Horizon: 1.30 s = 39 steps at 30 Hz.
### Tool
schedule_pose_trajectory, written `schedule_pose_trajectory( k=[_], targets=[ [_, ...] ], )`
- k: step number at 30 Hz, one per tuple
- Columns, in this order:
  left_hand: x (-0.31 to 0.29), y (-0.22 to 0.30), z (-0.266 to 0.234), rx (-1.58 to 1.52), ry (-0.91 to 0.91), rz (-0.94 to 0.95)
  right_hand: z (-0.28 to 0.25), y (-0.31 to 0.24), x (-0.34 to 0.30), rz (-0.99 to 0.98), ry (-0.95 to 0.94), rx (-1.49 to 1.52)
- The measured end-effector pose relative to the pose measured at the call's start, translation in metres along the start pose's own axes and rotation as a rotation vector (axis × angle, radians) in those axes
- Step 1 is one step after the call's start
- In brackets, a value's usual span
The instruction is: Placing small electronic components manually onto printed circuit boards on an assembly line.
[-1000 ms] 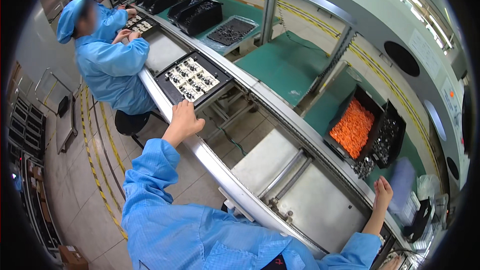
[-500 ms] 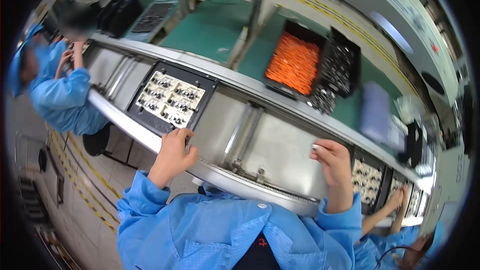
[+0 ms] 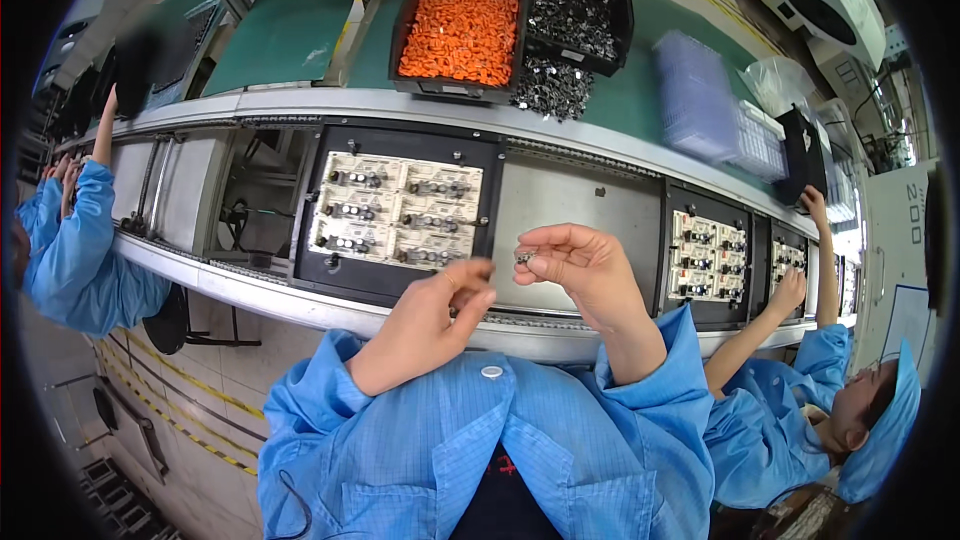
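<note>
My right hand (image 3: pixel 585 270) is raised over the conveyor in front of me, with thumb and fingertips closed on a small silvery metal piece (image 3: pixel 524 258). Just left of it is my left hand (image 3: pixel 430 320), its fingers bent and blurred by motion, so I cannot make out whether anything is between them. Beyond my left hand lies a black tray (image 3: pixel 312 245) holding pale circuit boards (image 3: pixel 400 210) in two columns, with dark and shiny components on them. The left fingers overlap the tray's near right corner in view.
Across the conveyor's rail (image 3: pixel 300 105), a black bin of orange parts (image 3: pixel 462 25) stands beside a black bin of dark metallic parts (image 3: pixel 575 10). More such parts (image 3: pixel 553 90) lie before it. Purple plastic trays (image 3: pixel 695 90) sit farther right. Co-workers reach in at both sides.
My hands have come together from far apart, the left leaving the tray's near edge. The right still pinches the small piece. The whole view has turned, and the bins appear farther left.
</note>
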<state>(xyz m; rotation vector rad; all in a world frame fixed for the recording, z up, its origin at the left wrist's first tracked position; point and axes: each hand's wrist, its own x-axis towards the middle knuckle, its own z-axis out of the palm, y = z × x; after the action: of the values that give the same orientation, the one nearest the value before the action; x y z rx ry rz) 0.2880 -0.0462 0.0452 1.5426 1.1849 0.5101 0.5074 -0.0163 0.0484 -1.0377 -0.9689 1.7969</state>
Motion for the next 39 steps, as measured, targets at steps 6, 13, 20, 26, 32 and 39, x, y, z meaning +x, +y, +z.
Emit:
schedule_pose_trajectory(
  k=[6, 13, 20, 26, 32, 39],
  targets=[
    [0.022, -0.002, 0.016, -0.176, 0.321, 0.374, 0.002, 0.008, -0.004, -0.043, 0.004, 0.038],
    [0.030, -0.002, 0.016, 0.038, 0.442, 0.509, 0.010, 0.012, -0.003, -0.156, 0.079, -0.006],
    [0.041, -0.001, 0.011, 0.064, 0.540, 0.591, 0.008, 0.015, 0.004, -0.403, 0.058, -0.306],
    [0.037, 0.000, 0.002, 0.027, 0.520, 0.438, 0.006, 0.008, 0.011, -0.409, 0.075, -0.287],
    [0.050, 0.004, -0.072, 0.563, 0.311, 0.257, -0.027, 0.014, 0.008, -0.360, 0.165, -0.263],
    [0.162, -0.016, -0.118, 0.806, 0.004, 0.252, -0.040, 0.018, 0.014, -0.235, 0.148, -0.212]
  ],
)
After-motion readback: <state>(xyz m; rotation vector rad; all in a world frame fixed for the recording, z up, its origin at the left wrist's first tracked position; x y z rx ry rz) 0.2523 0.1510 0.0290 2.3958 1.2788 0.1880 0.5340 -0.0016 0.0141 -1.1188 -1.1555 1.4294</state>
